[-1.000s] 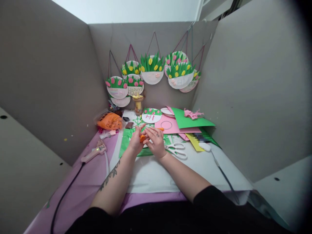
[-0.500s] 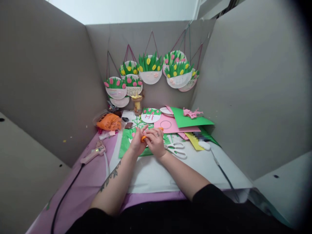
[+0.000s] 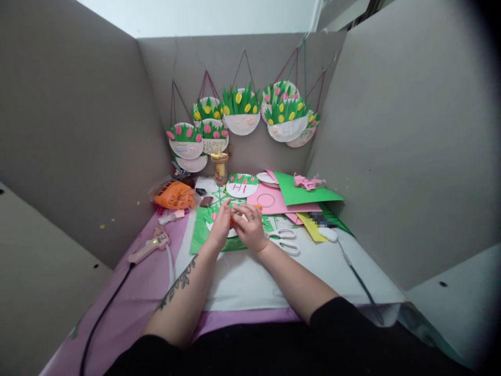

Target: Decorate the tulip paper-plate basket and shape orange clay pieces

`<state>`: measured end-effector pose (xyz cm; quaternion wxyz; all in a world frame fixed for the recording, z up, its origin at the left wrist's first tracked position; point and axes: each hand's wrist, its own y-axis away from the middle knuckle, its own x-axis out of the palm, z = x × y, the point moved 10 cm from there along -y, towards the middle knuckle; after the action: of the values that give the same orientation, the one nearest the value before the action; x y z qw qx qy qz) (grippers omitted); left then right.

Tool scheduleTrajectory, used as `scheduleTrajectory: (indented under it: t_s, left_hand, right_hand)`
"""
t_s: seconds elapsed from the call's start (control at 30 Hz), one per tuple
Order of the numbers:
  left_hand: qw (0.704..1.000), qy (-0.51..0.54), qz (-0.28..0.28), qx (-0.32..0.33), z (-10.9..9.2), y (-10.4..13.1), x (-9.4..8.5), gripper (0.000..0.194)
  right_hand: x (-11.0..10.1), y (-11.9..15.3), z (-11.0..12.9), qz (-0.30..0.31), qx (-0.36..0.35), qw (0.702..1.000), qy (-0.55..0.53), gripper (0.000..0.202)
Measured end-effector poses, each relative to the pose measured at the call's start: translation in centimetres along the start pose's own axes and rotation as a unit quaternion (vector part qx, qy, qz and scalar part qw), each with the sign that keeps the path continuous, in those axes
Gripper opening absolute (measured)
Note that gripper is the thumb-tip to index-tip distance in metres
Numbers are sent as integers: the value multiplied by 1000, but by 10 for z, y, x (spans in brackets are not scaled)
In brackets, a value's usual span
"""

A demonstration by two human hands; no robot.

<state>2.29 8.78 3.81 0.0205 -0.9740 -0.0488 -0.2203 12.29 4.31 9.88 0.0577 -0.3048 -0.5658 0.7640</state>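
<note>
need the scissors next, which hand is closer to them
Right. The right hand lies just beside the white scissors, their handles near its wrist; the left hand is on its far side, farther away.

Two hands (image 3: 235, 227), one pair of scissors (image 3: 282, 241), one glue gun (image 3: 151, 245), one jar (image 3: 221, 168).

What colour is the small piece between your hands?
Orange, pinched between left hand and right hand; head view.

A small orange piece (image 3: 234, 220) sits pinched between both hands, mostly hidden by fingers, just above a green sheet (image 3: 201, 235) lying flat.
</note>
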Motion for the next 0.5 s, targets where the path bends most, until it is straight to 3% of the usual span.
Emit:
scheduleTrajectory:
  t_s: [0.17,0.33,0.5]
  left_hand:
    - [994,99,35,-43,0,-2,5,65]
    - [985,134,82,-70,0,7,23,66]
    - [996,74,36,-34,-2,7,15,59]
  right_hand:
    - [-7,-3,-1,-18,26,999,-33,15]
    - [-2,2,-2,-39,73,994,-68,11]
    - [1,5,-1,-48,72,996,-36,12]
